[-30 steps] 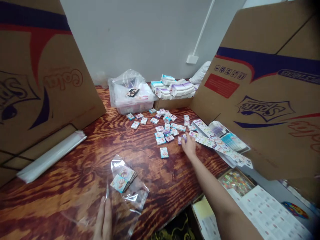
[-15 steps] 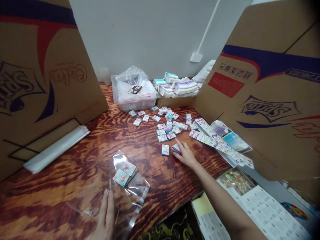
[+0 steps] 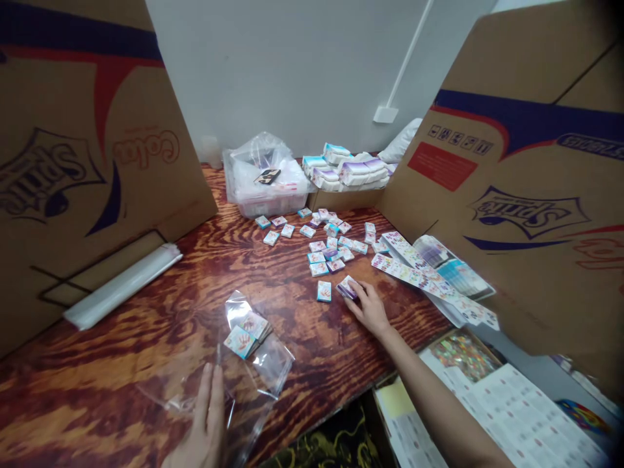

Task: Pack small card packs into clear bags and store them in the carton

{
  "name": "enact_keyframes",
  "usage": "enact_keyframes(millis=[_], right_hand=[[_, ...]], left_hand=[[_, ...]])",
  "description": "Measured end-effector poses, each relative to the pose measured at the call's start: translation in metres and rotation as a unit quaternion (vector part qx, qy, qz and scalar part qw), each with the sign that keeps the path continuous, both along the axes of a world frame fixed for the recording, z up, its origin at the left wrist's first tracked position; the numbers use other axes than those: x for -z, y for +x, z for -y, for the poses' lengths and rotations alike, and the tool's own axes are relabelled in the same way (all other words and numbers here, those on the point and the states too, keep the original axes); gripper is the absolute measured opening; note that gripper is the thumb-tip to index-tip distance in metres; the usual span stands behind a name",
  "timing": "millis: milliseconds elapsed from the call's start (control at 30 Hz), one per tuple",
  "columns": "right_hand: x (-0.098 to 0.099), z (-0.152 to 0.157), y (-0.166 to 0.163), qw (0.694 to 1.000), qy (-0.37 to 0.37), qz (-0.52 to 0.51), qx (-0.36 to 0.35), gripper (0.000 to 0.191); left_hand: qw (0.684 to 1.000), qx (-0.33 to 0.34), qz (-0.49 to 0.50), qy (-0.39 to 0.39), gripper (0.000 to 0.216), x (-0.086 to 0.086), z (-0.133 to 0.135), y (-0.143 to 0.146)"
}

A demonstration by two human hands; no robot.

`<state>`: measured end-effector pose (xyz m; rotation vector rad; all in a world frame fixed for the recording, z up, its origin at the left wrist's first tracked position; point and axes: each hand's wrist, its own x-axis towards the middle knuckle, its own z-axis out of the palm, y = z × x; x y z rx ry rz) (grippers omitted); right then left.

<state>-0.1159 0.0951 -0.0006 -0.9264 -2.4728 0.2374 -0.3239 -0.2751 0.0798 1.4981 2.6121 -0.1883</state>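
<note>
My right hand [image 3: 369, 310] pinches a small purple-edged packet [image 3: 347, 286] with a printed top, held at the table surface. Just left of it lies a blue-edged packet [image 3: 324, 291]. Fingers stretched out, my left hand [image 3: 207, 409] lies flat at the edge of a clear plastic bag [image 3: 275, 364]. On that bag sit two short stacks of similar packets, the nearer one topped by a packet with an orange handprint [image 3: 240, 341]. Several more loose packets [image 3: 318, 257] are scattered beyond my right hand.
Large cardboard boxes stand at left [image 3: 121, 149] and right [image 3: 507, 169]. At the back are a clear plastic tub [image 3: 263, 205] and a low carton [image 3: 341, 199] of bundles. Printed strips [image 3: 424, 279] lie at right, rolled plastic [image 3: 124, 286] at left, and printed sheets [image 3: 517, 403] by the near edge.
My right fingers have closed round the purple-edged packet, which now shows more of its top. My left hand stays flat on the bag; the whole view has shifted slightly.
</note>
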Motion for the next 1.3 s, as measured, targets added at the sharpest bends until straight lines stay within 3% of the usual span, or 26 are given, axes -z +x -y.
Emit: enact_keyframes(millis=[133,267,333,467,533,700,833,933,1033,1133,1200,1300], right_hand=[[0.009,0.002,0.0,1.0,-0.015,-0.008,0.024,0.043],[-0.018,0.032,-0.01,0.997,0.001,-0.077,0.025,0.045],[-0.041,0.067,-0.022,0.994,-0.022,-0.103,-0.042,0.049],[-0.067,0.159,-0.056,0.951,-0.094,-0.065,-0.288,0.055],[-0.063,0.195,-0.078,0.932,-0.098,-0.054,-0.346,0.056],[-0.031,0.229,-0.124,0.94,-0.082,-0.052,-0.328,0.05],[-0.008,0.237,-0.146,0.954,-0.065,-0.067,-0.286,0.052],[-0.002,0.244,-0.152,0.971,-0.033,-0.039,-0.233,0.052],[-0.012,0.236,-0.144,0.971,-0.002,0.01,-0.237,0.051],[-0.029,0.197,-0.125,0.966,0.018,0.03,-0.257,0.048],[-0.036,0.155,-0.113,0.986,0.025,0.037,-0.161,0.042],[-0.033,0.091,-0.1,0.994,0.005,0.087,0.062,0.048]], left_hand=[[0.999,-0.025,-0.018,0.041,0.073,-0.003,0.001,0.007],[0.996,-0.05,-0.041,0.069,0.067,-0.001,0.002,0.013],[0.995,-0.05,-0.041,0.075,0.069,0.001,0.003,0.014],[0.995,-0.053,-0.023,0.083,0.076,0.005,0.003,0.016],[0.994,-0.052,-0.012,0.094,0.078,0.006,0.001,0.018],[0.988,-0.05,0.047,0.137,0.08,0.004,-0.003,0.023],[0.982,-0.042,0.101,0.153,0.081,0.003,-0.005,0.028],[0.981,-0.038,0.116,0.15,0.081,0.005,-0.002,0.03],[0.979,-0.044,0.112,0.168,0.08,0.007,0.002,0.027],[0.978,-0.048,0.088,0.18,0.079,0.009,0.003,0.021],[0.979,-0.046,0.077,0.183,0.078,0.01,0.002,0.017],[0.976,-0.041,0.088,0.196,0.079,0.014,0.003,0.016]])
